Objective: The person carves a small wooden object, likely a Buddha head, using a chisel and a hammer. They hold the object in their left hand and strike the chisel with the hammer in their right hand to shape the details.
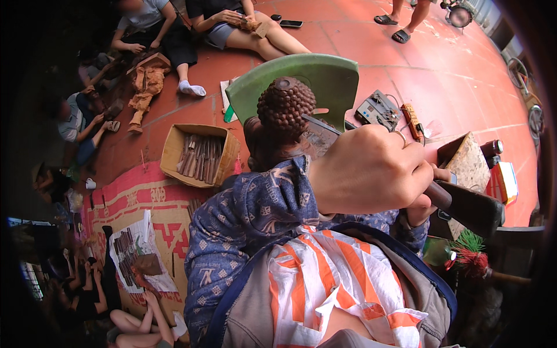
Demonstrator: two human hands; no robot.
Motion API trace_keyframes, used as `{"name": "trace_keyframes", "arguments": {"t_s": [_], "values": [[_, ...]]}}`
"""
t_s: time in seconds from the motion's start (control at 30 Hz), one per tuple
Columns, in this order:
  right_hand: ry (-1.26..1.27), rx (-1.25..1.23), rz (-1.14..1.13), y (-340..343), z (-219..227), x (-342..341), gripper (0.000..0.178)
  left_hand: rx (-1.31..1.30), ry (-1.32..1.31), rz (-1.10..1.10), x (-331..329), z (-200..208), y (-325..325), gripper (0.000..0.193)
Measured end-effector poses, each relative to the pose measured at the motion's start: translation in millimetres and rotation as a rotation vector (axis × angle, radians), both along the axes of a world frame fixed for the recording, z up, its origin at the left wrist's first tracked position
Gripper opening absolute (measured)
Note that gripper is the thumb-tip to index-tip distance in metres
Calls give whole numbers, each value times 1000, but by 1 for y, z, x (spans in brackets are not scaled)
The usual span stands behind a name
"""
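A dark brown carved wooden head (pixel 285 107), its crown covered in knobbly curls, is in front of me against a green plastic chair back (pixel 246 93). My left hand (pixel 365 168), a ring on one finger, is closed in a fist around a long chisel. The flat grey chisel blade (pixel 322 126) lies against the side of the carved head. On the other side of the fist, its dark handle (pixel 438 196) sticks out. My right hand (pixel 419 212) is mostly hidden beneath the left, with its visible fingers curled around the handle.
A cardboard box (pixel 229 153) of carving tools stands to the left, by a red patterned mat (pixel 125 194). Several people sit working at the left and far side, near another carved figure (pixel 145 87). A grey electrical device (pixel 378 111) and orange power strip (pixel 412 121) lie right of the chair.
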State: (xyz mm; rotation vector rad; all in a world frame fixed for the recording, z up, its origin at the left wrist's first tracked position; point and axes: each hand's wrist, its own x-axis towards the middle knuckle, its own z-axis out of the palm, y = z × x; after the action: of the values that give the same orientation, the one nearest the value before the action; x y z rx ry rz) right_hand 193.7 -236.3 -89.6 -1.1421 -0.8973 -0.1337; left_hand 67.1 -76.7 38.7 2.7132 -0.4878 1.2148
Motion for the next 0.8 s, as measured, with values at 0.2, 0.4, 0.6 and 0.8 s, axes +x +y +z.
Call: {"name": "trace_keyframes", "arguments": {"t_s": [0.2,0.4,0.6,0.8], "values": [[54,-4,42,2,-30,5,19,36,67,102,5,-2,3,33],[85,-69,-59,5,-32,2,13,27,90,146,6,-3,6,34],[246,-101,-52,1,-42,1,17,17,105,174,8,-6,7,34],[181,-149,-37,1,-44,5,20,22,103,182,9,-4,8,35]]}}
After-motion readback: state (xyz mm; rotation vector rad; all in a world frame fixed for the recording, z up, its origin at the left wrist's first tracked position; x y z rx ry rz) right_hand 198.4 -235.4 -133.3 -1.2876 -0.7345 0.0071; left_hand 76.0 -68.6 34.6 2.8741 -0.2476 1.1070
